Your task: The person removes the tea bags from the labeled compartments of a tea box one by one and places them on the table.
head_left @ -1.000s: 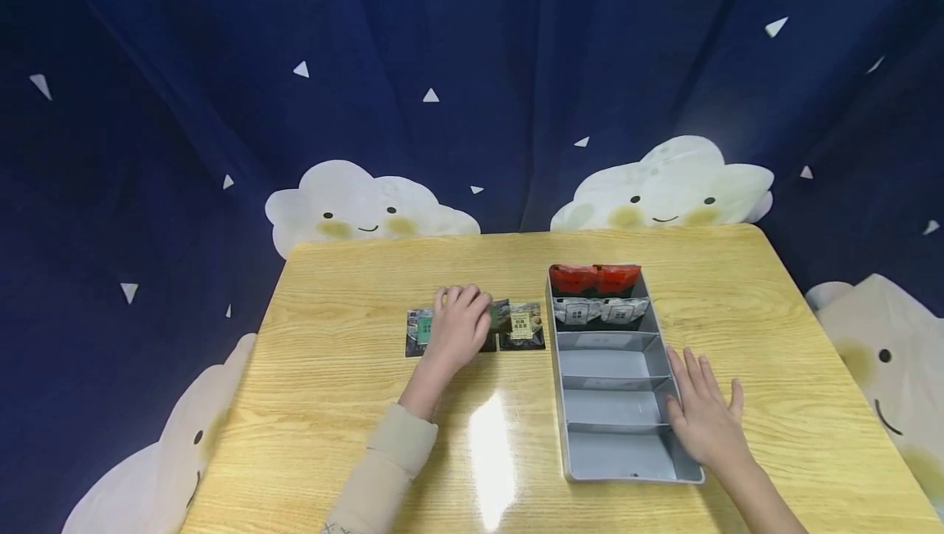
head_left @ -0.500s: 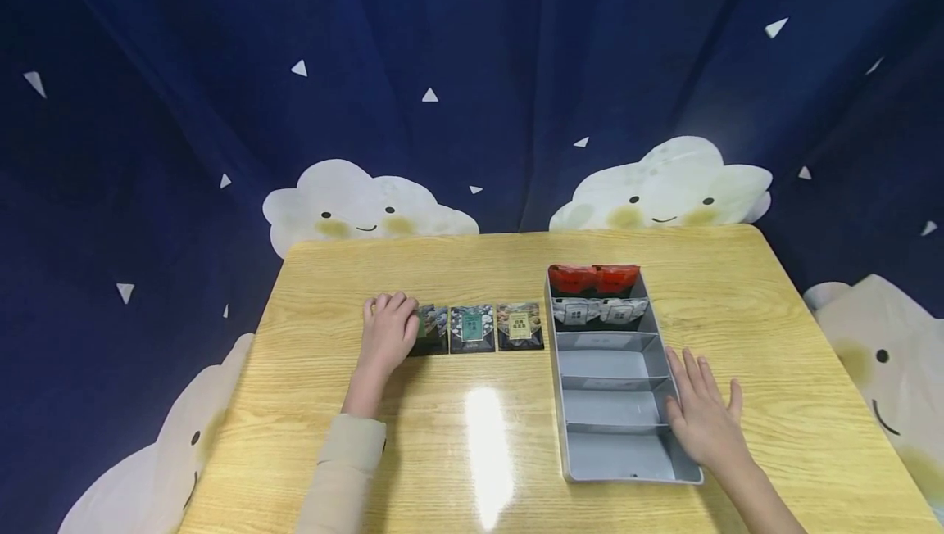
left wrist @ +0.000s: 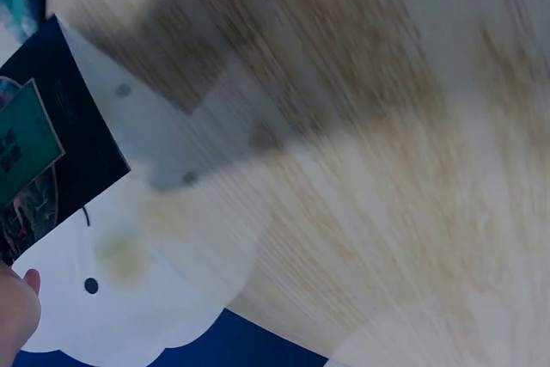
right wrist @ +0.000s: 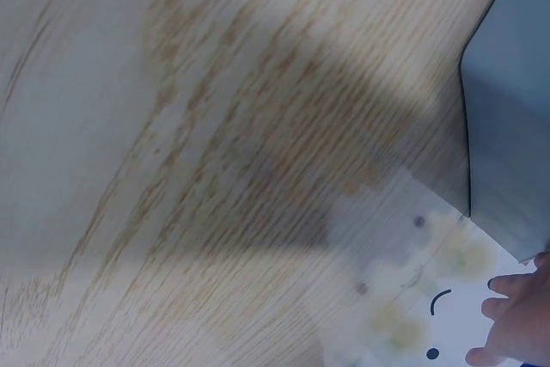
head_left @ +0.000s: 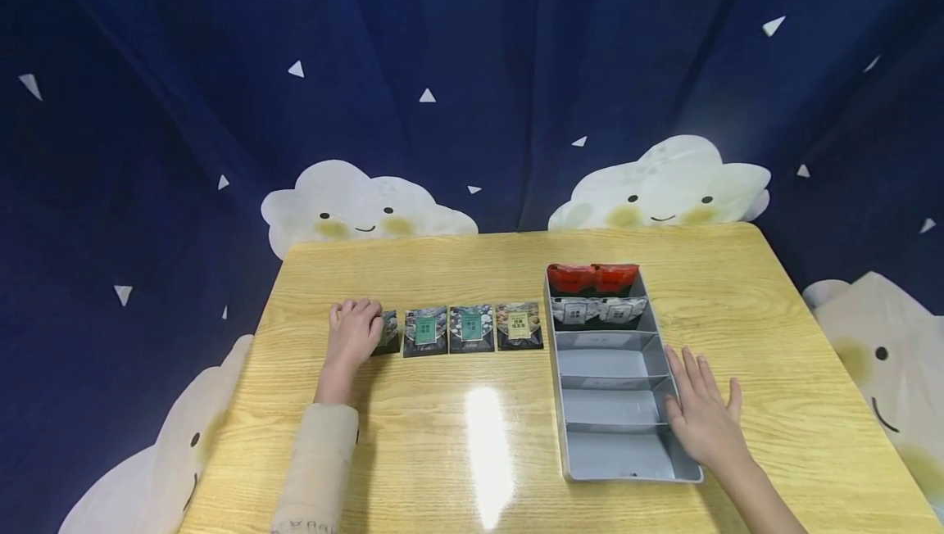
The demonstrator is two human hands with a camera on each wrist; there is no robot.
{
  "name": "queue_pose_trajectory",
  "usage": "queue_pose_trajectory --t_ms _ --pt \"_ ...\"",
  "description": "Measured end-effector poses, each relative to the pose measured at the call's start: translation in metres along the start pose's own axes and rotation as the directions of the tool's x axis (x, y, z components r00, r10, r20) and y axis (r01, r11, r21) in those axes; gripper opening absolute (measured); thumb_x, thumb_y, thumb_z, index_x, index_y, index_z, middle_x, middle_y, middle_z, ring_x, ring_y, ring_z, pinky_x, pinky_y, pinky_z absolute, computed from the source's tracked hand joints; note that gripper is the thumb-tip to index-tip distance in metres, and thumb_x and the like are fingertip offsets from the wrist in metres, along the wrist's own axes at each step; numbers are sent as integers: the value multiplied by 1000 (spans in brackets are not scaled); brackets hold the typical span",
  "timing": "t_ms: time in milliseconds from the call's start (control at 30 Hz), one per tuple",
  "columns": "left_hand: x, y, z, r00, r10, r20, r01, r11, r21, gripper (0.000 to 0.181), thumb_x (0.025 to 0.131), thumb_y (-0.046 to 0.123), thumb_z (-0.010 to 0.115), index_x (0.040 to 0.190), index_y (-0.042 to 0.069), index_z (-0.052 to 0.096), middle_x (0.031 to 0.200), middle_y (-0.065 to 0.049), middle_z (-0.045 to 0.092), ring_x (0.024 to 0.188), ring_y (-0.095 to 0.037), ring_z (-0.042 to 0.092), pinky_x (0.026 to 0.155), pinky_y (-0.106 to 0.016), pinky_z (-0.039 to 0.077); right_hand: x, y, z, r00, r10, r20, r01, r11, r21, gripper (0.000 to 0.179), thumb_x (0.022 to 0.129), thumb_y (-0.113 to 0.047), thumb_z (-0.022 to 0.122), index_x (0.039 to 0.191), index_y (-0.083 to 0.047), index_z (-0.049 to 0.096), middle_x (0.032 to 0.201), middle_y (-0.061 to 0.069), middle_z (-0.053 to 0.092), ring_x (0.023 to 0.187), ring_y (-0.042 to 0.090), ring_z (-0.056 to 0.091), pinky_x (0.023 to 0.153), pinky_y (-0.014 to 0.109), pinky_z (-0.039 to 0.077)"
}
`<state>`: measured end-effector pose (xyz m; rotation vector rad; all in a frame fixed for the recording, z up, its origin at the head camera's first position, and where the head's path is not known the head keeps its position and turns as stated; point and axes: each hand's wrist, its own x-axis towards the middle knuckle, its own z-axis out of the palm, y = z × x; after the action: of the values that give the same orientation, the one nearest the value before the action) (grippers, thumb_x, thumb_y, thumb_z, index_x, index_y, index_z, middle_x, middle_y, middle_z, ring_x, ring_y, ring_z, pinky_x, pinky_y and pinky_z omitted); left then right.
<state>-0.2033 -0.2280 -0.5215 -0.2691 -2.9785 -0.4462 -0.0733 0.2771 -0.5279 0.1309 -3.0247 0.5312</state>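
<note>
Well inside the table (head_left: 420, 419) edges, the left hand (head_left: 352, 332) holds a packet (head_left: 390, 336).

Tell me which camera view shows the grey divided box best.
The head view: it shows the grey divided box nearly whole, with all five compartments, though the right hand hides a little of its right side. The right wrist view catches only part, at the picture's right edge; the left wrist view shows none of it.

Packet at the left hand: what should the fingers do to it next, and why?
Probably the left hand should lay the packet flat and let go: it is at the row's left end, beside three other packets lying neatly side by side.
</note>
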Motion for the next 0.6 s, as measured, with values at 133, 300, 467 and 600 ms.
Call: queue_pose_trajectory --t_ms 133,300,467,600 --pt "4 -6 4 998 -14 54 12 1000 27 25 93 19 35 92 12 59 93 -6 56 92 -28 41 94 -52 18 0 1 1 1000 -1 -2 1 1000 2 67 90 -17 42 148 -17 8 146 23 19 135 41 10 98 62 -15" --pt "9 -12 12 990 -47 130 38 997 67 32 94 21 33 108 9 60 106 -10 54 99 -30 40 95 -54 16 0 1 0 1000 -2 0 2 1000 3 68 90 -17 41 148 -18 7 146 24 19 134 42 12 98 62 -15" --pt "13 -14 22 978 -102 185 88 993 83 32 97 22 32 114 9 56 111 -12 46 107 -32 35 98 -55 11 0 1 0 1000 2 0 -2 1000 -2 67 90 -17 42 148 -17 8 146 24 19 134 42 13 98 63 -13" --pt "15 -14 29 972 -140 191 123 988 95 30 97 23 33 115 9 53 112 -13 40 111 -34 33 99 -56 8 0 0 0 1000 2 1 -2 1000 -1 67 90 -17 42 148 -17 8 146 24 20 134 42 13 98 64 -12"
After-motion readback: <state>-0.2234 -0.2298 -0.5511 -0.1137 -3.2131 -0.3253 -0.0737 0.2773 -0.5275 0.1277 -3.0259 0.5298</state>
